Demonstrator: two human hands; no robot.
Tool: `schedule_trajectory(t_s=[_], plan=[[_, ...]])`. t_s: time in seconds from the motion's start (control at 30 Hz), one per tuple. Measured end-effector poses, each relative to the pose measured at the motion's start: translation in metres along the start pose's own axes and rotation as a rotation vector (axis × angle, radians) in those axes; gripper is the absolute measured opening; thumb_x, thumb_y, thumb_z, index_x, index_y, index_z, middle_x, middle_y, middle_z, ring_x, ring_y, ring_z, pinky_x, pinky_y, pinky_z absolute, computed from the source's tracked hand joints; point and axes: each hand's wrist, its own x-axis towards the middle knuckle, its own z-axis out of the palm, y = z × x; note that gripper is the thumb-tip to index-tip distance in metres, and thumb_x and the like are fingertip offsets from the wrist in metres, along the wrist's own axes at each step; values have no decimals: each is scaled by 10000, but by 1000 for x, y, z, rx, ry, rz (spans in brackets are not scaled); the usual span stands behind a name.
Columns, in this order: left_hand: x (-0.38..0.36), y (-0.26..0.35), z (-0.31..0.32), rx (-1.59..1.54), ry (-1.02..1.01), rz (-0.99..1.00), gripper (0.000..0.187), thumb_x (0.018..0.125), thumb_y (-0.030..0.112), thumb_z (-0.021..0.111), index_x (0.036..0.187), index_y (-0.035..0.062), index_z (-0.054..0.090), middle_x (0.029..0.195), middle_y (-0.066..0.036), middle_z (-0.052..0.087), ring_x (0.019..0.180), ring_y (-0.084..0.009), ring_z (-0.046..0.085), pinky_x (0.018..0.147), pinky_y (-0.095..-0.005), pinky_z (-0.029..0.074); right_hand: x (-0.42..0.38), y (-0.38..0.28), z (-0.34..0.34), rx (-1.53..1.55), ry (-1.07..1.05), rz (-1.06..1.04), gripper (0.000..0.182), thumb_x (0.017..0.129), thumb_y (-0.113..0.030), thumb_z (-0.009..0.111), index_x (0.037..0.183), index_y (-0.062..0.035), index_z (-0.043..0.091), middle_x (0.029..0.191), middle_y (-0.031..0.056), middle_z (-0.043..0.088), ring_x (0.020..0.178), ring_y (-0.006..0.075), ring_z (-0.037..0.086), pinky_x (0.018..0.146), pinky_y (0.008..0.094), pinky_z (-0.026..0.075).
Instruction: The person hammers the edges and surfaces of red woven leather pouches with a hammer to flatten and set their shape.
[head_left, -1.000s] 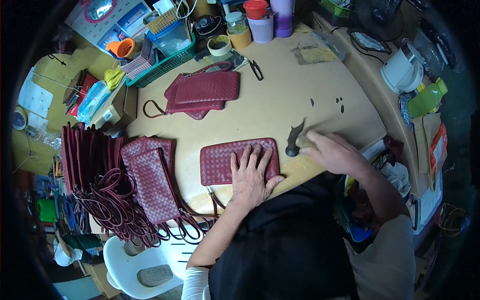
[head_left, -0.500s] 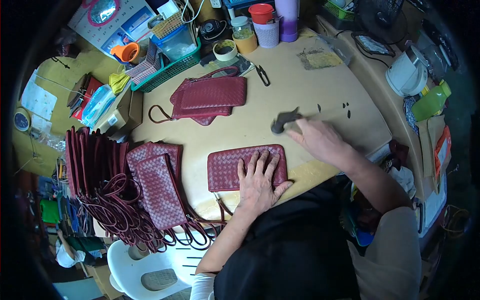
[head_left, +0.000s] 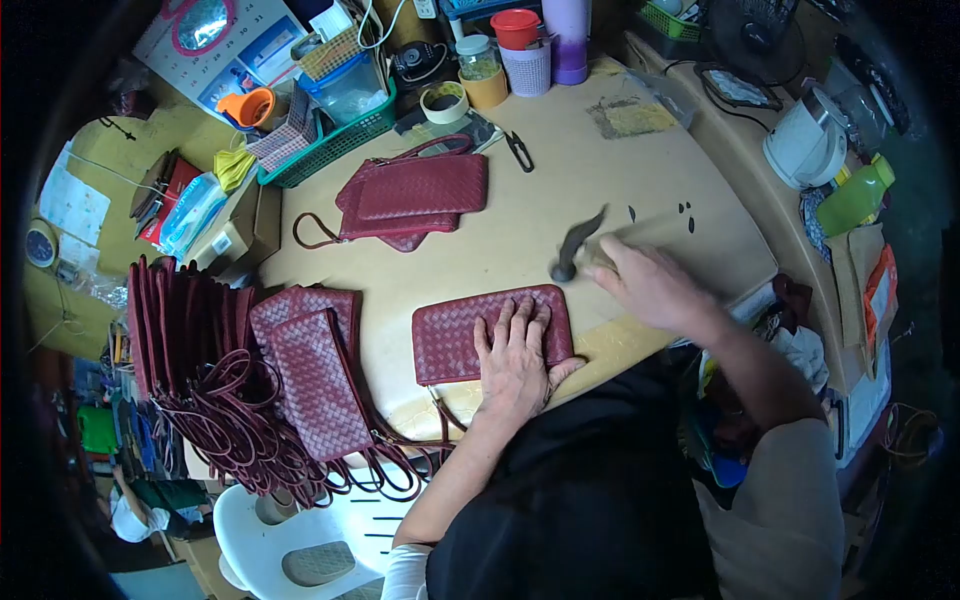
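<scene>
A dark red woven wallet (head_left: 445, 335) lies flat near the table's front edge. My left hand (head_left: 516, 360) rests on its right half with the fingers spread. To the upper right, my right hand (head_left: 645, 280) is closed round the handle of a hammer (head_left: 577, 247), whose dark head is above the tabletop, just beyond the wallet's top right corner. The hand and hammer are slightly blurred. Further back lies a stack of red woven pouches (head_left: 420, 192), with small black snips (head_left: 519, 152) to its right.
More woven pouches (head_left: 315, 375) and a dense row of wallets with wrist straps (head_left: 190, 330) are at the left. A green basket (head_left: 330, 150), tape roll (head_left: 444, 103) and cups stand behind. Small dark scraps (head_left: 690, 224) lie at the right. A co-worker (head_left: 135, 515) is at the far lower left.
The hammer has swung, so its head now points more toward me, and my right hand has shifted slightly right. My left hand stays on the wallet. The whole view has shifted a little.
</scene>
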Motion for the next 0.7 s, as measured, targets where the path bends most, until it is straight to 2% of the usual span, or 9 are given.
schedule_trajectory(t_s=[0.1, 0.13, 0.23, 0.27, 0.4, 0.47, 0.57, 0.67, 0.7], plan=[[-2, 0, 3, -3, 13, -11, 898, 743, 686, 617, 1354, 45, 474, 1395, -132, 464, 1347, -327, 378, 1099, -600, 230, 0, 4, 23, -135, -203, 54, 422, 966, -369, 529, 1112, 26, 561, 1001, 298, 633, 996, 454, 603, 861, 522, 465], [-1, 0, 3, -11, 20, -8, 912, 741, 691, 613, 1358, 36, 465, 1398, -130, 463, 1349, -326, 376, 1098, -602, 229, 1, 15, 21, -126, -163, -92, 420, 963, -359, 538, 1118, 31, 554, 993, 298, 636, 988, 451, 608, 856, 519, 469], [-1, -1, 1, -3, 5, 2, 940, 746, 699, 606, 1369, 15, 442, 1424, -161, 432, 1352, -339, 368, 1102, -593, 232, -3, -8, -11, -63, -181, -69, 410, 961, -348, 544, 1122, 29, 556, 1003, 287, 642, 996, 436, 616, 871, 509, 474], [0, -1, 1, -5, 4, 2, 940, 746, 699, 606, 1369, 15, 442, 1424, -161, 432, 1352, -339, 368, 1102, -593, 232, 1, -4, 5, 44, -16, -66, 398, 959, -343, 548, 1102, 28, 559, 1027, 286, 635, 1002, 433, 614, 881, 506, 470], [0, 0, -3, -27, 43, -32, 999, 767, 714, 576, 1424, -9, 368, 1452, -228, 374, 1363, -366, 344, 1112, -572, 226, 7, 12, 13, -127, -145, -134, 371, 959, -335, 557, 1077, 17, 558, 970, 293, 638, 954, 463, 604, 827, 527, 467], [1, -2, -3, 6, 15, -19, 1021, 775, 720, 562, 1443, -19, 338, 1458, -247, 357, 1370, -372, 333, 1115, -566, 223, 10, -7, 8, -87, -54, -103, 374, 960, -338, 553, 1087, 13, 564, 959, 279, 646, 958, 449, 614, 838, 518, 473], [-4, -5, -11, -125, 15, -21, 958, 806, 705, 544, 1458, 28, 360, 1461, -245, 357, 1385, -398, 303, 1120, -573, 207, 19, 0, 18, -59, -22, -106, 385, 953, -356, 560, 1074, 9, 576, 949, 266, 652, 957, 431, 627, 845, 513, 481], [-19, -8, -26, 36, -49, -157, 746, 847, 649, 552, 1440, 207, 455, 1454, -227, 368, 1385, -462, 270, 1101, -637, 187, 31, -1, 7, -271, -78, -233, 382, 952, -368, 562, 1004, 10, 567, 878, 263, 651, 867, 442, 634, 786, 518, 493], [-22, -11, -25, 40, -55, -158, 746, 847, 649, 552, 1440, 207, 455, 1454, -227, 368, 1385, -462, 270, 1101, -637, 187, 32, -7, 10, -265, -80, -233, 382, 952, -368, 562, 1004, 10, 567, 878, 263, 651, 867, 442, 634, 786, 518, 493]])
